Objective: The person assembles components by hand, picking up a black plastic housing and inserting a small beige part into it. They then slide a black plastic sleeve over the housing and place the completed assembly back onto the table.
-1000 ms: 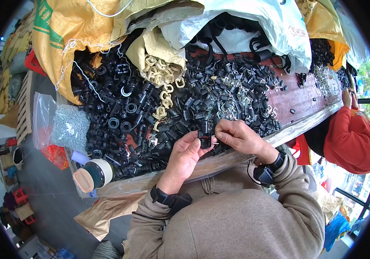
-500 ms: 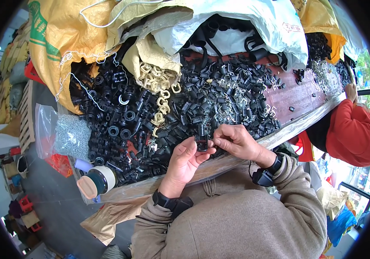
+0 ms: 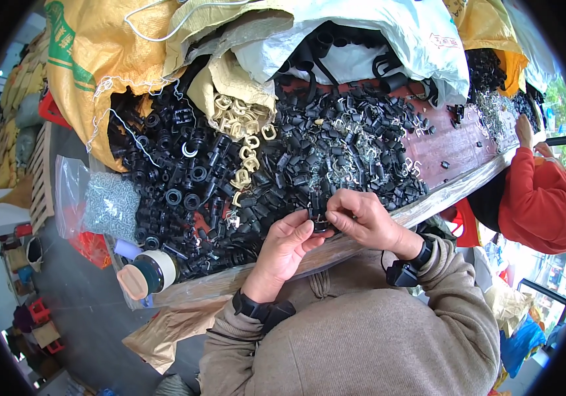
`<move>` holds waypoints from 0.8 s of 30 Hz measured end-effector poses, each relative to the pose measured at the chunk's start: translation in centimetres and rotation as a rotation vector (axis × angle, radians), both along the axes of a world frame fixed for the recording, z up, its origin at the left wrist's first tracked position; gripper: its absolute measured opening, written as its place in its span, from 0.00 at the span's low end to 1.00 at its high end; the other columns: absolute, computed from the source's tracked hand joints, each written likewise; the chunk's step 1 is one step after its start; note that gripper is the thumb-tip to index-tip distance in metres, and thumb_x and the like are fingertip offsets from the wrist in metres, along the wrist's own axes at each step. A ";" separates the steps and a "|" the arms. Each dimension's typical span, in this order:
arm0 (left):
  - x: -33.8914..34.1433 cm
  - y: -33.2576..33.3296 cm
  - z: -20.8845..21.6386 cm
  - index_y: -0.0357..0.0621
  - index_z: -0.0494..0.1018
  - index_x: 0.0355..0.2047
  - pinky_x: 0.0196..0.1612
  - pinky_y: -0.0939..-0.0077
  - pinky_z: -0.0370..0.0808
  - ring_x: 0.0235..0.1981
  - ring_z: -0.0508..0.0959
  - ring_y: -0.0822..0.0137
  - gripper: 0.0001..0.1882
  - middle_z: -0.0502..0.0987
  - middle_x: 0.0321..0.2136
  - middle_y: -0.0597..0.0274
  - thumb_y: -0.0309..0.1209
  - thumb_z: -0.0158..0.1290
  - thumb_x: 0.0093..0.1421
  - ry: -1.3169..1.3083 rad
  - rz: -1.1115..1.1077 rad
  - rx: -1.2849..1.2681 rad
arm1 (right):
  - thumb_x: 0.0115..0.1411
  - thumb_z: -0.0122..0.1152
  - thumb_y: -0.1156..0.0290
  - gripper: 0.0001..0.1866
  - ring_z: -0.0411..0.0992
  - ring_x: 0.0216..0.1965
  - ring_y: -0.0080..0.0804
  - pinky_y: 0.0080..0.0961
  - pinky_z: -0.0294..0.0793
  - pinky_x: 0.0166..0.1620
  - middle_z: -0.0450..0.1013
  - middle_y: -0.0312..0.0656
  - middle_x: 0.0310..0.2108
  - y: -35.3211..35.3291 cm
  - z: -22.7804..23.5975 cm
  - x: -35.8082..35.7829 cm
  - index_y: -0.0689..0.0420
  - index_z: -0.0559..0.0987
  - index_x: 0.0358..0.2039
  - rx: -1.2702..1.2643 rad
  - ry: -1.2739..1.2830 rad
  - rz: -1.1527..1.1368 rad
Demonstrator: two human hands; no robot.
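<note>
Close to the table's near edge, my left hand [image 3: 285,245] holds a small black plastic part [image 3: 322,227] between thumb and fingers. My right hand [image 3: 366,219] is closed in a pinch at the part's right side. A thin, pale metal piece seems to show at the part, too small to make out surely. Just beyond the hands lies a heap of small black plastic pieces [image 3: 349,125], with bent metal clips [image 3: 355,165] strewn over it. Cream-coloured rings [image 3: 243,168] spill from a paper sack left of that heap.
Larger black fittings [image 3: 194,175] pour from a yellow woven sack [image 3: 98,46] at the left. Beside them sit a bag of screws [image 3: 111,206] and a lidded jar [image 3: 148,275]. A white sack [image 3: 369,33] stands behind. At the right works a person in a red sleeve [image 3: 537,198].
My left hand has turned slightly and its fingers sit nearer my right hand, and the black part has tilted. At the right, the other person's arm has shifted left over the table.
</note>
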State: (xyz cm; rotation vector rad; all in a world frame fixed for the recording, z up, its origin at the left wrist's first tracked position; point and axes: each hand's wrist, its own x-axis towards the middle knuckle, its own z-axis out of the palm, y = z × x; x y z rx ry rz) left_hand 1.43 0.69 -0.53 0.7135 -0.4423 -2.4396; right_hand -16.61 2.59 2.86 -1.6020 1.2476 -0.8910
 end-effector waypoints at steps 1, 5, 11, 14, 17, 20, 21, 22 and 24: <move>0.0 0.1 -0.1 0.36 0.66 0.40 0.35 0.83 0.73 0.34 0.75 0.67 0.14 0.73 0.34 0.59 0.30 0.48 0.55 0.001 0.001 0.000 | 0.51 0.53 0.73 0.05 0.65 0.20 0.30 0.21 0.64 0.24 0.64 0.39 0.19 0.0 0.1 0.1 0.60 0.68 0.26 -0.099 0.062 0.007; 0.2 0.4 -0.5 0.36 0.68 0.39 0.35 0.82 0.73 0.33 0.75 0.68 0.13 0.73 0.33 0.60 0.29 0.49 0.54 0.005 0.011 0.016 | 0.48 0.55 0.76 0.05 0.64 0.20 0.36 0.25 0.63 0.22 0.63 0.40 0.19 0.1 0.2 0.3 0.59 0.68 0.24 -0.302 0.207 0.046; 0.2 0.3 -0.1 0.37 0.69 0.38 0.34 0.83 0.73 0.32 0.75 0.70 0.13 0.74 0.33 0.61 0.29 0.50 0.53 -0.022 -0.007 -0.017 | 0.46 0.55 0.78 0.06 0.63 0.19 0.37 0.28 0.62 0.22 0.63 0.39 0.18 0.0 0.5 0.4 0.58 0.68 0.24 -0.397 0.305 0.101; 0.3 0.4 -0.1 0.37 0.69 0.38 0.34 0.83 0.72 0.31 0.75 0.71 0.13 0.74 0.32 0.61 0.29 0.51 0.53 -0.036 -0.007 -0.024 | 0.45 0.57 0.77 0.07 0.62 0.18 0.36 0.27 0.60 0.21 0.62 0.39 0.18 0.0 0.1 0.4 0.58 0.68 0.24 -0.429 0.323 0.144; 0.3 0.5 -0.2 0.37 0.69 0.38 0.34 0.83 0.72 0.31 0.75 0.71 0.13 0.74 0.32 0.61 0.29 0.51 0.53 -0.048 0.001 -0.022 | 0.45 0.58 0.75 0.09 0.64 0.18 0.35 0.25 0.61 0.21 0.63 0.39 0.18 -0.1 0.0 0.3 0.58 0.67 0.25 -0.300 0.209 0.141; 0.6 0.4 -0.3 0.35 0.68 0.38 0.33 0.81 0.74 0.32 0.76 0.66 0.13 0.74 0.32 0.56 0.28 0.50 0.53 -0.108 -0.052 -0.073 | 0.45 0.59 0.74 0.10 0.63 0.18 0.32 0.23 0.60 0.21 0.63 0.37 0.18 -0.3 -0.2 0.2 0.58 0.67 0.25 -0.038 0.088 0.109; 0.8 0.5 -0.4 0.35 0.68 0.38 0.33 0.81 0.74 0.32 0.76 0.66 0.13 0.74 0.32 0.56 0.28 0.50 0.53 -0.109 -0.046 -0.071 | 0.45 0.60 0.74 0.10 0.62 0.18 0.29 0.23 0.60 0.21 0.62 0.37 0.17 -0.4 -0.3 0.2 0.59 0.67 0.25 0.162 0.024 0.076; 0.9 0.4 -0.5 0.34 0.68 0.38 0.33 0.81 0.74 0.32 0.76 0.66 0.14 0.74 0.32 0.56 0.28 0.50 0.53 -0.115 -0.049 -0.068 | 0.45 0.61 0.74 0.10 0.61 0.18 0.26 0.22 0.59 0.21 0.62 0.36 0.16 -0.5 -0.3 0.1 0.59 0.67 0.24 0.359 -0.037 0.037; 1.4 0.4 -0.4 0.33 0.68 0.38 0.33 0.82 0.74 0.32 0.76 0.66 0.14 0.74 0.33 0.55 0.28 0.50 0.52 -0.129 -0.052 -0.061 | 0.46 0.61 0.73 0.10 0.61 0.18 0.26 0.21 0.59 0.21 0.62 0.35 0.16 -0.8 -0.5 0.1 0.59 0.67 0.25 0.368 -0.072 0.089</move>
